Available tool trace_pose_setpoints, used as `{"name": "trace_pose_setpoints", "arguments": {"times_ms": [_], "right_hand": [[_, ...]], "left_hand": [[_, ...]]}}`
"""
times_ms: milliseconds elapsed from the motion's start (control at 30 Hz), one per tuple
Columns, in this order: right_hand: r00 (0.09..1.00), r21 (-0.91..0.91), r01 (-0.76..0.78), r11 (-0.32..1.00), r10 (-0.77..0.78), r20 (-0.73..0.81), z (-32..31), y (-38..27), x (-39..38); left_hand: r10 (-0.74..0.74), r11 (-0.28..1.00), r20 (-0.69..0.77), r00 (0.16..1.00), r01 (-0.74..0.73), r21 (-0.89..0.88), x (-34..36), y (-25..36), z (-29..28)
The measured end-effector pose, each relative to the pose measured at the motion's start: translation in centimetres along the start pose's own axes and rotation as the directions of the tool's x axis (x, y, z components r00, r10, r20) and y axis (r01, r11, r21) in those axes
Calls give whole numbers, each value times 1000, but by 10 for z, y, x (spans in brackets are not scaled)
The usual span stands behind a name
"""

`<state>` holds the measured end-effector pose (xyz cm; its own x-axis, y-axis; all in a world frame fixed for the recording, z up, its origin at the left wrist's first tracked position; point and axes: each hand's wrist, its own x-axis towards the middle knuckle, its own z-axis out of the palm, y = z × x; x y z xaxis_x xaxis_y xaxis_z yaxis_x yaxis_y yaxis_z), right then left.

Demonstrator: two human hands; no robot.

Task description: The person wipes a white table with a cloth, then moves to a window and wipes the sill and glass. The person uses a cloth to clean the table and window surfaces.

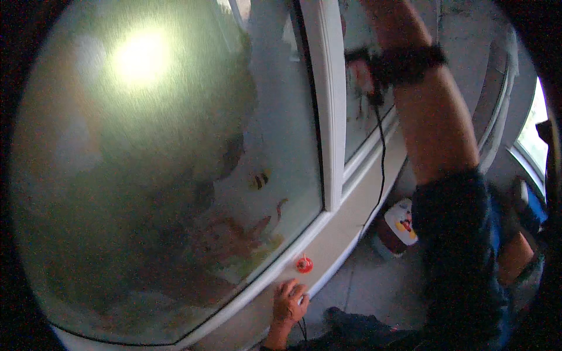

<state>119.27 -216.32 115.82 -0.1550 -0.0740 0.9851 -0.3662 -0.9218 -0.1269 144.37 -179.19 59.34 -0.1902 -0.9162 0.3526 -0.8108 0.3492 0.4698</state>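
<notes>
My left hand [288,301] rests at the pale window sill [345,225], its fingers curled about something small and whitish that I cannot make out. A thin dark cord hangs below it. Just beyond the fingertips, a small round red thing [303,264] with a pale middle sits on the sill. My right forearm [436,123] reaches up past the upper edge, so that hand is out of sight. Around the forearm runs a black strap [413,63] with a small device and a hanging cable [381,146]. A large window pane [175,175] with a coloured picture fills the left side.
A white window post [329,117] divides the big pane from a narrower one. On the grey floor [351,281] stands a tub [401,225] with a white, colourfully marked lid. Farther right are a blue thing [530,202] and a bright window [533,134].
</notes>
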Motion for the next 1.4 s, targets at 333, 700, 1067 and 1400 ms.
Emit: {"name": "trace_pose_setpoints", "arguments": {"times_ms": [333, 700, 1067, 1400], "right_hand": [[905, 113, -418, 901, 402, 140, -43, -34, -285], [232, -298, -873, 386, 866, 442, -117, -42, -508], [291, 124, -956, 265, 913, 285, -87, -44, -467], [983, -171, -148, 974, 127, -131, -13, -96, -198]], "left_hand": [[49, 998, 17, 999, -50, 27, 1, 0, -2], [121, 985, 41, 992, -125, 116, -2, -21, 4], [158, 987, 5, 987, -158, 40, 5, -24, -3], [211, 976, -78, 974, -214, -36, -9, -24, -9]]}}
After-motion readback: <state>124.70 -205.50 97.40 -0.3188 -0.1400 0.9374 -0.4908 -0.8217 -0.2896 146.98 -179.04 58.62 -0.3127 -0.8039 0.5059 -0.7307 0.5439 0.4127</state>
